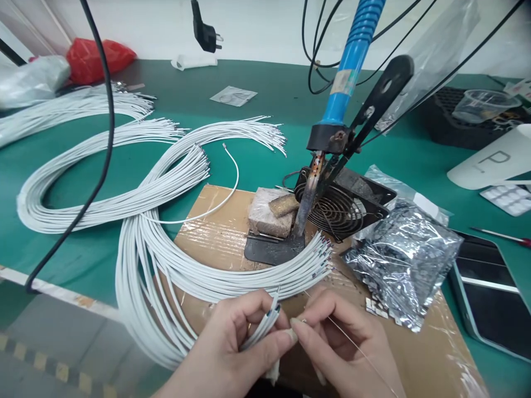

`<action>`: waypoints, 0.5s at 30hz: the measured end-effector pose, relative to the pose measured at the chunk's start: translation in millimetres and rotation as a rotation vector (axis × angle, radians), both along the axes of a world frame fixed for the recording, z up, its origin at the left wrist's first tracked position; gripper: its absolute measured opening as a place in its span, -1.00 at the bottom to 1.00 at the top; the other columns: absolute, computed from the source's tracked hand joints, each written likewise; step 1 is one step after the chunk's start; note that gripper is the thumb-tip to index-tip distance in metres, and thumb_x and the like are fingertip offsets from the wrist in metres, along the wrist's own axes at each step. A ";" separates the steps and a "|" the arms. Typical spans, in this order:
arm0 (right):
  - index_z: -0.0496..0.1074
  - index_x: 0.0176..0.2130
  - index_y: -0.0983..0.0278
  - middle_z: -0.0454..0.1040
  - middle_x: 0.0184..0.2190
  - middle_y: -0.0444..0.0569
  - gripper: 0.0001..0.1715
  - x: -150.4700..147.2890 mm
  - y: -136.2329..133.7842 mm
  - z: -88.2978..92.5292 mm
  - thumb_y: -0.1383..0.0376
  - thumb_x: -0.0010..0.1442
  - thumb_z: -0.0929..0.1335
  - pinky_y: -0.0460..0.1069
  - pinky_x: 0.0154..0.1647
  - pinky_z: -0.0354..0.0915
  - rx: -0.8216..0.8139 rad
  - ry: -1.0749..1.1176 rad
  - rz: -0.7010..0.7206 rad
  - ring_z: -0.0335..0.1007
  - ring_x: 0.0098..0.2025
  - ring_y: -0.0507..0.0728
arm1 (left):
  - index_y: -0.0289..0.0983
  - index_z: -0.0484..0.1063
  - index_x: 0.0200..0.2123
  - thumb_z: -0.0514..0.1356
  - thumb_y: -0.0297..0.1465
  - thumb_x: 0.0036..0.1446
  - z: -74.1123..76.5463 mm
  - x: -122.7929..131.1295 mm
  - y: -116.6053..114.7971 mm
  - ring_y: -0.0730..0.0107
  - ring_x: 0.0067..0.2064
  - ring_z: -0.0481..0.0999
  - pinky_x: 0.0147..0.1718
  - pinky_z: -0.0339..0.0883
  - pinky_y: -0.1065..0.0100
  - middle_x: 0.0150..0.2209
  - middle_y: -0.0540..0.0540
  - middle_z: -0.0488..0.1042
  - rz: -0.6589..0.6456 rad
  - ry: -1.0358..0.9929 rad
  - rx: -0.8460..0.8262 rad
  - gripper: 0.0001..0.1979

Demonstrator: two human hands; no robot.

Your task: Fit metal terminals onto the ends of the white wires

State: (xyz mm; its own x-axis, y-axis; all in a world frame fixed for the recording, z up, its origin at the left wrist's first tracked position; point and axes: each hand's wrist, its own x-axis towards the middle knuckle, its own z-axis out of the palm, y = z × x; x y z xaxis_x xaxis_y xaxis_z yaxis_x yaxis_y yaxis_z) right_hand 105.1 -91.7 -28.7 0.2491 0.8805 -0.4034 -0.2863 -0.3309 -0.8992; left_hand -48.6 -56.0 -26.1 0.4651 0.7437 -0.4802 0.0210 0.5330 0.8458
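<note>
Low in the middle, my left hand is closed around a few white cables whose cut ends stick up past the index finger. My right hand meets it on the right, thumb and index fingertip pinched together close to the left thumb. What sits in that pinch is tiny and mostly hidden. A thin silvery wire runs across the right hand. Just behind both hands lies a thick bundle of white cables, with stripped coloured ends pointing right.
A soldering iron with a blue handle leans tip-down in a stand by a small fan. Cardboard covers the green table. A silvery bag, small metal pieces and a phone lie right. More cable bundles curl left.
</note>
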 end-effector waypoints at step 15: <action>0.69 -0.31 0.19 0.21 -0.73 -0.26 -0.67 6.5 -8.9 -20.7 0.02 0.05 0.61 -0.26 -0.70 -0.05 0.027 0.215 0.012 0.12 -0.76 -0.16 | -0.30 0.51 -0.35 0.40 -0.04 0.15 17.8 -9.6 5.5 0.65 -0.61 -0.03 -0.64 -0.24 0.47 -0.56 0.07 0.36 -0.023 -0.007 -0.243 -0.58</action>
State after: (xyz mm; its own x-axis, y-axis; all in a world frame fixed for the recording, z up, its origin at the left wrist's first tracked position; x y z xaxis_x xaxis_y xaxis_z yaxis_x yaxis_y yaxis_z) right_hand 111.6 -100.6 -49.5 0.1492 0.8943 -0.4220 -0.4689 -0.3117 -0.8264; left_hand -58.2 -50.6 -8.3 0.4844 0.5958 -0.6406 0.0301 0.7205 0.6928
